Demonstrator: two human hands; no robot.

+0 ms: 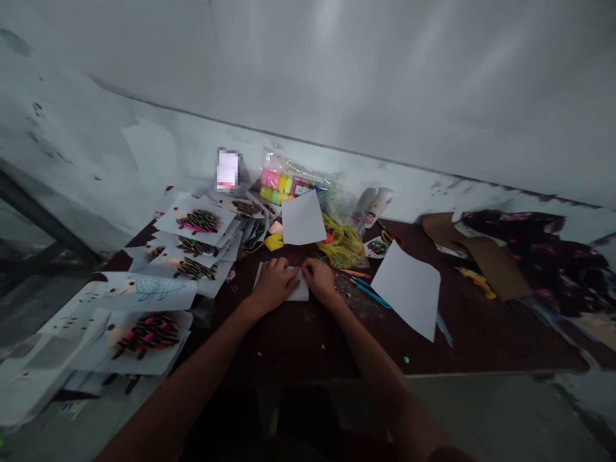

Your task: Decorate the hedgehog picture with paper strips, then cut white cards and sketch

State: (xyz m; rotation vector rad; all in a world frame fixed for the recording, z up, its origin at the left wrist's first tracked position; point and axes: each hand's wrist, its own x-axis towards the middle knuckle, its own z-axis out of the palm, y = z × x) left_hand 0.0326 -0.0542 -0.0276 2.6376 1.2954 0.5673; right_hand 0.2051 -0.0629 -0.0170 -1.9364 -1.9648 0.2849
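A small white sheet of paper, which looks folded, lies on the dark table in front of me. My left hand rests over its left and middle part, fingers bent and holding it down, thumb pointing right. At the paper's upper right edge, my right hand has its fingers drawn together on it. The two hands almost meet, and they hide much of the sheet.
Stacked hedgehog pictures fill the left side. Behind my hands are a loose white sheet, a bag of colourful tubs and a yellow net bag. Rightward lie blue scissors, another white sheet and brown cardboard.
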